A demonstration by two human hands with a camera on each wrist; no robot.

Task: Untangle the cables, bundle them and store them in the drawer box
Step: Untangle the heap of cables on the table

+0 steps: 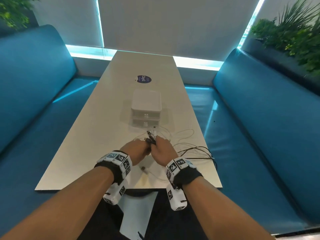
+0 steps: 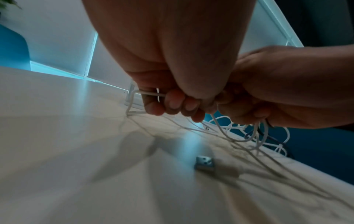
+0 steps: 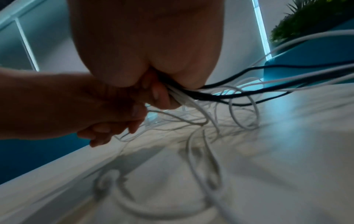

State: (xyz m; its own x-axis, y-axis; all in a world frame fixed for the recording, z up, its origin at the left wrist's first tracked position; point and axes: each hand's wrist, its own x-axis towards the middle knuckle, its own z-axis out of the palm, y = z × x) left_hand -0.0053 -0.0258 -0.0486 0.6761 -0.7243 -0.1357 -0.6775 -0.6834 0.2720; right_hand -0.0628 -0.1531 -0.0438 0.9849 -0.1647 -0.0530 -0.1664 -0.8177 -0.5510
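Observation:
Both hands meet over the near middle of the table (image 1: 103, 129). My left hand (image 1: 138, 149) and right hand (image 1: 163, 148) grip one bunch of cable ends (image 1: 152, 135), the plugs sticking up between them. White cables (image 1: 183, 135) and a dark cable (image 1: 195, 150) trail in loops to the right. In the left wrist view my left hand (image 2: 172, 104) curls round a white cable (image 2: 151, 93). My right hand (image 3: 159, 97) clamps white and dark cables (image 3: 193, 97). A loose plug (image 1: 143, 168) lies below the hands. The white drawer box (image 1: 146, 108) stands just beyond, both drawers closed.
A dark round sticker (image 1: 144, 79) sits on the table behind the box. Blue benches (image 1: 259, 118) run along both sides, with plants (image 1: 294, 35) at the back right. The dark cable reaches the table's right edge.

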